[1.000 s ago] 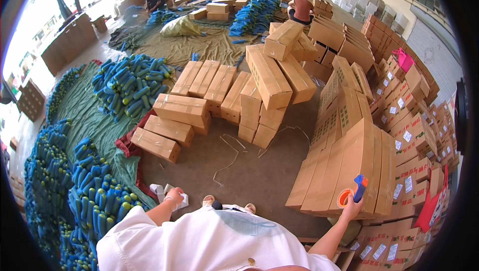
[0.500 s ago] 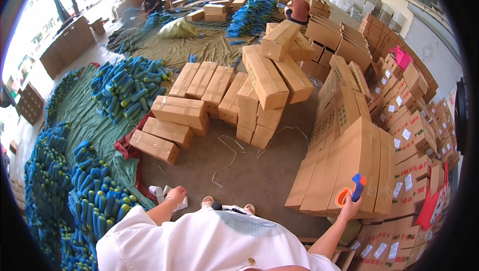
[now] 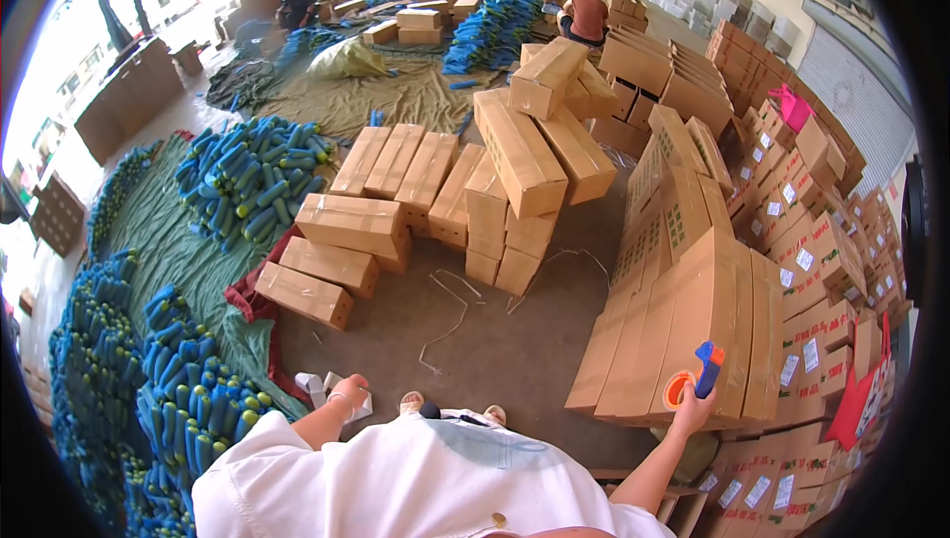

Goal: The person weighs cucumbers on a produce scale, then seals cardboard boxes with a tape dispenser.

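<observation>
In my right hand (image 3: 696, 407) is a tape gun (image 3: 708, 370) with a blue and orange body and an orange roll core. It is raised beside the near end of a row of tall, standing cardboard cartons (image 3: 683, 325). My left hand (image 3: 350, 390), a bracelet at its wrist, is low on the left with fingers curled in and nothing visible in them. Just under and beside it, a white object (image 3: 315, 387) lies on the floor, partly hidden by the hand. Taped long cartons (image 3: 302, 295) lie beyond my feet.
Heaps of blue-wrapped, green-ended produce (image 3: 193, 394) lie at left on a green tarp (image 3: 158, 221). More cartons (image 3: 522, 157) are stacked ahead. Labelled cartons (image 3: 807, 261) line the right. A loose strap (image 3: 445, 325) crosses the floor. Two people (image 3: 586, 18) crouch farther back.
The view has shifted very slightly, so the far cartons sit a little more to the left. Both hands keep nearly the same place, the tape gun still in the right one.
</observation>
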Demonstrator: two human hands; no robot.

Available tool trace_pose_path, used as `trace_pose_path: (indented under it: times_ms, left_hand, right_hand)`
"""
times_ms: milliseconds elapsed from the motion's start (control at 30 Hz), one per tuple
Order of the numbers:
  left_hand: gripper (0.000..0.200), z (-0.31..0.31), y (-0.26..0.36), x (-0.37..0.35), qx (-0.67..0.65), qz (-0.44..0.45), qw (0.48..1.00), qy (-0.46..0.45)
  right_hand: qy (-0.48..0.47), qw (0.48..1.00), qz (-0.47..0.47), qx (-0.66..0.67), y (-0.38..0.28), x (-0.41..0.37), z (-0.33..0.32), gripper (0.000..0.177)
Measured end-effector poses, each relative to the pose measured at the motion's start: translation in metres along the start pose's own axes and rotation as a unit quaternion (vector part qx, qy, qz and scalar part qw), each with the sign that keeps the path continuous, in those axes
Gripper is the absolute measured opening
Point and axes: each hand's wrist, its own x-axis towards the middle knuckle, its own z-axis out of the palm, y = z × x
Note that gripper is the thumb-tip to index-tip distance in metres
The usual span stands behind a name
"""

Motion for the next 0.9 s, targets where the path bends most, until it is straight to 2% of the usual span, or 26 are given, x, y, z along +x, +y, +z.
trace_pose_path:
  times_ms: [267,433,500,667,900]
  left_hand:
    - [0.028,-0.005,0.013,0.001,-0.02,0.007,0.999,-0.034]
    - [0.029,-0.007,0.018,-0.002,0.012,0.035,0.999,0.0]
    - [0.029,-0.013,0.025,-0.008,-0.012,-0.008,1.0,-0.013]
    - [0.021,-0.005,0.018,0.003,-0.018,0.004,1.0,-0.004]
    - [0.022,-0.005,0.022,0.009,-0.014,0.01,1.0,-0.021]
  right_hand:
    - [0.006,1.0,0.02,-0.02,-0.003,-0.001,0.001,0.059]
    - [0.013,1.0,0.009,-0.006,0.004,0.002,0.005,0.058]
    - [0.013,1.0,0.011,-0.001,0.006,0.001,0.004,0.059]
    - [0.018,1.0,0.012,0.004,0.01,0.003,0.008,0.062]
    - [0.019,0.999,0.032,-0.017,0.001,0.0,0.006,0.064]
